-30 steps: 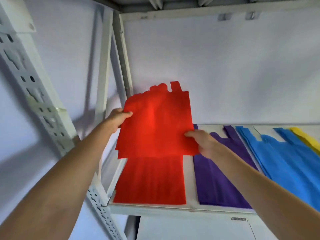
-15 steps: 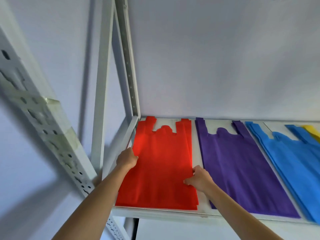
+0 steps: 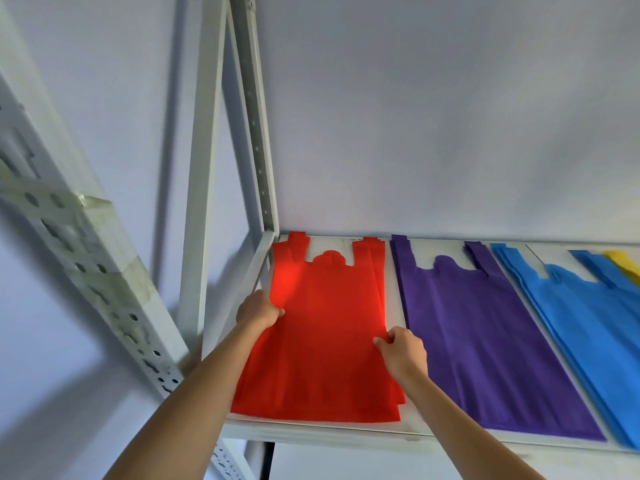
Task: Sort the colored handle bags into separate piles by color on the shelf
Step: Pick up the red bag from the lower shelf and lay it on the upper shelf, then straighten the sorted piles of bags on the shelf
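yellow bags [image 3: 623, 266]: running off the right edge, only a corner showing.
blue bags [image 3: 585, 327]: getting cut off at the right edge.
lower red bags [image 3: 398, 393]: hiding under the top red bag [image 3: 325, 341], count unclear.
left hand [image 3: 258, 310]: fingertips tucking out of sight at the bag's edge.
slotted upright [image 3: 104, 289]: blurring at left.

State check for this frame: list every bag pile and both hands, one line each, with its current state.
Red pile: flat on the shelf, far left, edges slightly uneven.
Purple pile: flat, untouched, right of the red.
Blue pile: flat, untouched, partly cut off by the frame.
Yellow bags: only a corner visible.
Left hand: gripping the red pile's left edge.
Right hand: pinching the red pile's right edge.
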### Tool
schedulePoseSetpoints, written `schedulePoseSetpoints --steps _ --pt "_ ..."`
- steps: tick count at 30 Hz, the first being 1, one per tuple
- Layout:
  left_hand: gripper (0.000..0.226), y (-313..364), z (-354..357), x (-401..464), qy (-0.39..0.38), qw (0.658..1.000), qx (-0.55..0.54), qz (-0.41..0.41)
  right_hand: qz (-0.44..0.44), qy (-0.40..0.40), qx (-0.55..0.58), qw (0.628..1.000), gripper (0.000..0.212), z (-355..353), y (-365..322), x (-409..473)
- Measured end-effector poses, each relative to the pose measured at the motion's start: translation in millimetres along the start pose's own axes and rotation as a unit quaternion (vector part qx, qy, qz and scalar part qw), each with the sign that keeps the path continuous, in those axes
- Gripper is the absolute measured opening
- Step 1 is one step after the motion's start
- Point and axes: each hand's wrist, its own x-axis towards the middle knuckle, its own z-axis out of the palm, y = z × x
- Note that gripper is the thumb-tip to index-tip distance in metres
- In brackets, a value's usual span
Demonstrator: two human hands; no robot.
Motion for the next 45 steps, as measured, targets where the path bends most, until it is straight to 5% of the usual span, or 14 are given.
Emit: schedulePoseSetpoints --steps 6,11,22,32,39,45 --pt "0.047 11.0 -2.8 11.3 0.045 0.998 -0.040 0.011 -0.024 0.011 0.003 1.000 0.016 5.3 -7.4 0.5" --pt "0.062 9.0 9.3 18.1 0.051 0.998 0.029 -0.017 -0.042 -0.021 -0.021 0.999 0.051 9.8 -8.2 -0.9" --pt "0.055 15.6 14.7 13.2 -0.015 0.999 0.047 -0.005 -0.020 0.003 -0.054 0.998 0.022 -12.0 1.0 16.0" --pt "0.055 26.1 5.9 28.2 -0.032 0.989 -0.141 -0.038 0.010 -0.048 0.011 0.999 0.020 -17.6 0.9 19.0" --pt "0.057 15.0 13.2 27.9 -0.005 0.998 -0.061 0.000 -0.003 -0.094 0.078 0.992 0.017 -23.8 -1.8 13.2" --pt "0.064 21.8 7.3 16.1 0.087 0.992 0.090 -0.030 -0.037 -0.048 0.114 0.992 0.051 -67.3 28.8 20.3"
